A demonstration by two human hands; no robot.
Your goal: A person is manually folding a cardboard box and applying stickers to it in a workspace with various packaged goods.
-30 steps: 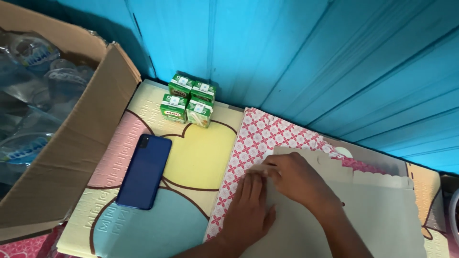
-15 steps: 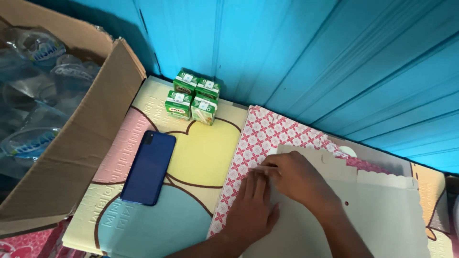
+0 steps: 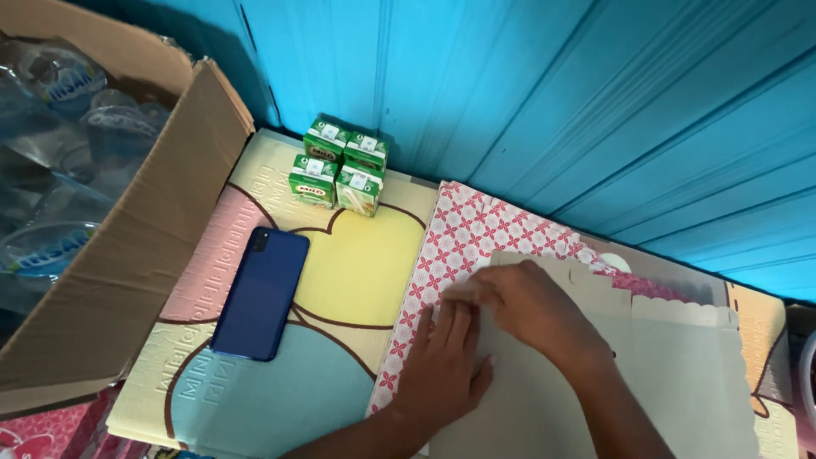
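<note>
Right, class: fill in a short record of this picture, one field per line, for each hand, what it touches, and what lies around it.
left hand: flat, palm down on the grey cardboard sheet
right hand: fingers pinching the sheet's folded corner
under the sheet: red-and-white patterned paper
surface: pastel foam mat
on the mat: blue phone, face down; four green drink cartons grouped by the blue wall
far left: open cardboard box of water cups

Pretty bright overall, and everything is tinted cool by the blue wooden plank wall (image 3: 552,93). Soft shadow is thrown under the brown cardboard box flap (image 3: 127,255) and behind the green drink cartons (image 3: 337,174). The hands are left dark. Wall planks are bent slightly toward the edges; focus is held decently.
</note>
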